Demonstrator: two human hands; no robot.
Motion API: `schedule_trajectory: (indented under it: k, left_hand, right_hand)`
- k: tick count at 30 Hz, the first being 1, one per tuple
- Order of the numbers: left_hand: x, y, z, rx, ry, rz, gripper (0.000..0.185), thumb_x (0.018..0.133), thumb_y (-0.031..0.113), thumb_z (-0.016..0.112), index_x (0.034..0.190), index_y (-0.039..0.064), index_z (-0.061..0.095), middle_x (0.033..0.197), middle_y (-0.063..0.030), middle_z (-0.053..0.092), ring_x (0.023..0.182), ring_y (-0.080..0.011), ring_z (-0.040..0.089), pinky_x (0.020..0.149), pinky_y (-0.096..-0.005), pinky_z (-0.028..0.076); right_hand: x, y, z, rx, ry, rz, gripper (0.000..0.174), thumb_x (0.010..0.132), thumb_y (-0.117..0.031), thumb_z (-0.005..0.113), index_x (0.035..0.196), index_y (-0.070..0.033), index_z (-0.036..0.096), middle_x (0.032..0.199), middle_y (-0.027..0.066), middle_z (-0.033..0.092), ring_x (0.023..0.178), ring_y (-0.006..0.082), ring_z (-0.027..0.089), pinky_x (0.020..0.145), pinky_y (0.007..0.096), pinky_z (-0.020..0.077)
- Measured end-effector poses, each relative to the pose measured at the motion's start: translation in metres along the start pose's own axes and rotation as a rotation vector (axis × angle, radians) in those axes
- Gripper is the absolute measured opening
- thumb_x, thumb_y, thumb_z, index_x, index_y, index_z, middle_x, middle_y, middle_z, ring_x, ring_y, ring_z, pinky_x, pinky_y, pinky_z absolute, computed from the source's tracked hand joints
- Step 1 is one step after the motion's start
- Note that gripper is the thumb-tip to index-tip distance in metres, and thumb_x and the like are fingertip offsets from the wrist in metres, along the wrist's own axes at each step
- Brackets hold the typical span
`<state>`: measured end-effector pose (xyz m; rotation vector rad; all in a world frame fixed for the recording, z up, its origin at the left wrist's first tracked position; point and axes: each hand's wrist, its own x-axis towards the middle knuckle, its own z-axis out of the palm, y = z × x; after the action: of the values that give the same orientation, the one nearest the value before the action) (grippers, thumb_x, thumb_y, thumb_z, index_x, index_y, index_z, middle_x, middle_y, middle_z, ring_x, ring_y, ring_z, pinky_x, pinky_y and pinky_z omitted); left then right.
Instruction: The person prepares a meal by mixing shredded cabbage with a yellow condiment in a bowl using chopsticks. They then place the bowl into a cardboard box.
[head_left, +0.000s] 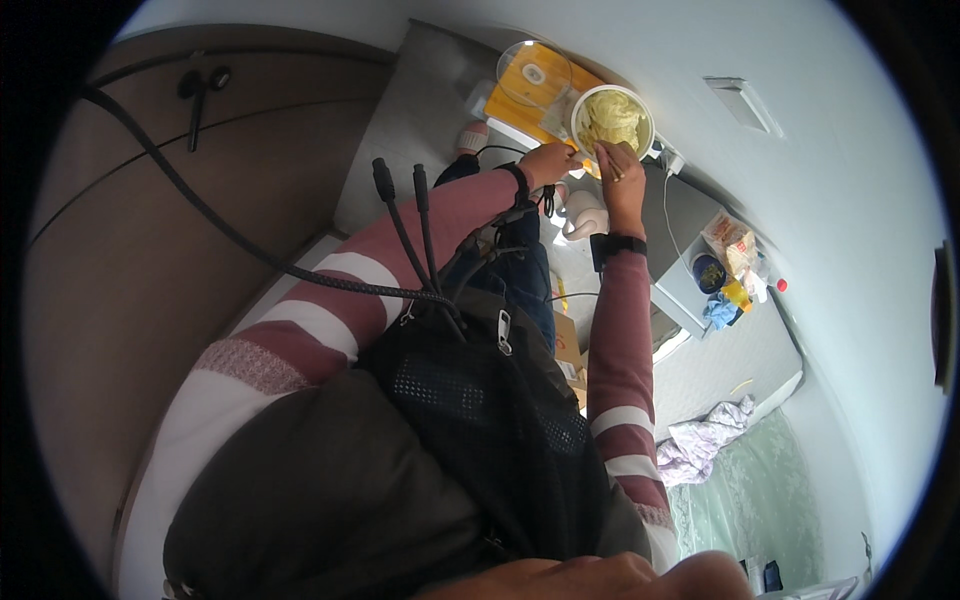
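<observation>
A round white pot (649, 124) holds pale yellow-green food (611, 116) that looks like noodles or leafy cabbage. My right hand (624, 176) is at the pot's near rim, closed around thin wooden chopsticks (617, 172); their tips are hidden. Just left of it, my left hand (551, 163) is by the pot's lower left side with its fingers bent. Whether those fingers grip anything is unclear. Beyond the hands, a clear round lid (551, 54) with a pale knob lies over an orange surface (513, 105) beside the pot.
A white plug (675, 163) and cord are right of the pot. Farther right, a grey cabinet (679, 300) bears a dark blue cup (709, 273), a plastic food bag (731, 240) and a blue cloth (720, 310). Black cables (405, 225) cross my left arm. A pinkish kettle-like object (585, 215) is below.
</observation>
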<state>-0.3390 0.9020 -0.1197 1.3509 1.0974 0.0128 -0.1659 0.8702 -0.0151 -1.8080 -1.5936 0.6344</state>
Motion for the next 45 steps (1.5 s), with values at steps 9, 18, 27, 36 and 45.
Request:
schedule_trajectory:
  k: [9, 18, 27, 36, 45]
  left_hand:
    - [0.002, -0.007, 0.002, -0.049, 0.052, 0.060, 0.042, 0.097, 0.040, 0.072, 0.114, 0.001, 0.076, 0.089, -0.0156, 0.077, 0.084, -0.0306, 0.075, 0.081, -0.0413, 0.056]
    - [0.008, -0.021, -0.008, 0.134, 0.026, 0.088, 0.053, 0.099, 0.048, 0.073, 0.118, -0.001, 0.072, 0.105, -0.0188, 0.076, 0.098, -0.0287, 0.074, 0.088, -0.0386, 0.056]
    - [-0.004, 0.000, -0.009, 0.215, 0.044, 0.064, 0.052, 0.100, 0.048, 0.072, 0.119, 0.000, 0.071, 0.107, -0.0190, 0.076, 0.098, -0.0278, 0.073, 0.087, -0.0392, 0.055]
    - [-0.003, -0.048, -0.010, 0.529, -0.425, 0.015, 0.036, 0.099, 0.034, 0.071, 0.091, -0.001, 0.075, 0.081, -0.0098, 0.075, 0.070, -0.0229, 0.072, 0.066, -0.0397, 0.056]
    - [0.024, -0.136, 0.082, 0.715, -0.596, 0.198, 0.029, 0.096, 0.029, 0.070, 0.099, 0.001, 0.076, 0.089, -0.0169, 0.077, 0.086, -0.0314, 0.075, 0.079, -0.0420, 0.057]
  right_hand:
    - [0.015, 0.014, -0.041, 0.115, 0.165, 0.302, 0.023, 0.098, -0.024, 0.077, 0.096, -0.001, 0.082, 0.085, 0.0166, 0.077, 0.076, 0.0252, 0.074, 0.072, 0.0353, 0.0555]
    - [-0.015, 0.056, -0.013, 0.488, 0.364, 0.638, 0.029, 0.100, -0.027, 0.073, 0.101, 0.002, 0.080, 0.078, 0.0053, 0.072, 0.064, 0.0102, 0.062, 0.059, 0.0258, 0.0486]
    - [-0.053, 0.117, -0.006, 0.783, 0.056, 0.705, 0.030, 0.095, -0.028, 0.083, 0.102, -0.004, 0.066, 0.079, -0.0012, 0.064, 0.063, 0.0071, 0.054, 0.055, 0.0243, 0.0421]
    - [-0.225, 0.095, 0.007, 0.923, 0.508, 1.115, 0.022, 0.104, -0.026, 0.069, 0.108, -0.004, 0.071, 0.081, -0.0016, 0.064, 0.065, 0.0069, 0.055, 0.060, 0.0229, 0.0455]
    - [-0.288, -0.041, 0.106, 1.200, 0.784, 1.041, 0.032, 0.108, -0.025, 0.060, 0.131, -0.005, 0.070, 0.108, 0.0037, 0.073, 0.088, 0.0108, 0.065, 0.078, 0.0248, 0.0511]
